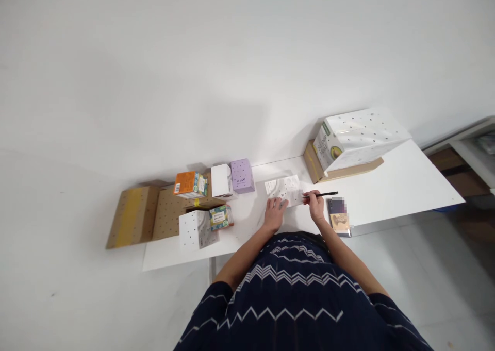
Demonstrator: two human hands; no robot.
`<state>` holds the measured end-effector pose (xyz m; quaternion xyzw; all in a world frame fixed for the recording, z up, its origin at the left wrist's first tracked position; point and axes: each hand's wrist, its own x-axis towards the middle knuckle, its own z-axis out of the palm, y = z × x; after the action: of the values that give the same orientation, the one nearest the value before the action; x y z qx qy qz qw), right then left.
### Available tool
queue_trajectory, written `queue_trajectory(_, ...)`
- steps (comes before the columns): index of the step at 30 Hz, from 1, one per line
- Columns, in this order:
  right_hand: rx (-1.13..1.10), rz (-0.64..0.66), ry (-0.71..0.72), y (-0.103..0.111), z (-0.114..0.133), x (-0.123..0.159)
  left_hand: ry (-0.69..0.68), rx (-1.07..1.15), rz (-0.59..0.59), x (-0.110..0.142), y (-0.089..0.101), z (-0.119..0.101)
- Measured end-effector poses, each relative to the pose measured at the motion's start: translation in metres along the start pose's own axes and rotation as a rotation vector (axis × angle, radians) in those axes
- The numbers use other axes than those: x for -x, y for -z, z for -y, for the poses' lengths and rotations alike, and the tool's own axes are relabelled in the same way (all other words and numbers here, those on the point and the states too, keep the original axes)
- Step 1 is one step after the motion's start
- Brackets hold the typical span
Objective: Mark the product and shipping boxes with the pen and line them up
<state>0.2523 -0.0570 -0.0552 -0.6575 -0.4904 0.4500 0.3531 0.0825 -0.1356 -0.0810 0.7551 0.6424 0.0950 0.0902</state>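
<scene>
A white piece of packaging (pixel 286 186) with small dark marks and print lies on the table in front of me. My left hand (pixel 274 214) rests on its near edge, fingers spread. My right hand (pixel 314 204) pinches a thin black pen (pixel 328 194) at the packaging's right edge. The pen's back end points right, and its tip is too small to make out. Just right of my right hand lies a flat dark phone-shaped thing (pixel 340 223) with a picture on it, partly blurred out.
To the left stand a purple box (pixel 242 176), a white box (pixel 221 180), an orange box (pixel 185 183), a green tea-type box (pixel 220 218) and brown cardboard boxes (pixel 133 216). A large white carton (pixel 359 137) sits on cardboard at the right. A wall runs behind the white table (pixel 417 186).
</scene>
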Motion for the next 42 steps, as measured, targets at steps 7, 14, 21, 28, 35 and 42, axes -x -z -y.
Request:
queue_trajectory(7, 0.462, 0.095, -0.16, 0.031, -0.035, 0.002, 0.012, 0.003, -0.007, 0.0, -0.001, -0.001)
queue_trajectory(14, 0.758, 0.216, -0.222, 0.028, -0.046, 0.005, 0.021, 0.018, 0.005, 0.0, 0.003, -0.002)
queue_trajectory(21, 0.982, -0.063, -0.151, 0.065, -0.047, 0.02, 0.012, 0.036, -0.016, 0.0, 0.003, -0.002)
queue_trajectory(28, 0.995, -0.187, -0.279, 0.091, -0.067, 0.029, 0.019, 0.054, -0.037, 0.0, 0.002, -0.003)
queue_trajectory(35, 0.976, -0.187, -0.265, 0.088, -0.061, 0.022, 0.008, -0.024, -0.019, -0.001, 0.001, -0.003)
queue_trajectory(42, 0.396, -0.18, -0.396, 0.092, -0.048, 0.019, -0.008, -0.018, -0.019, -0.001, 0.004, -0.003)
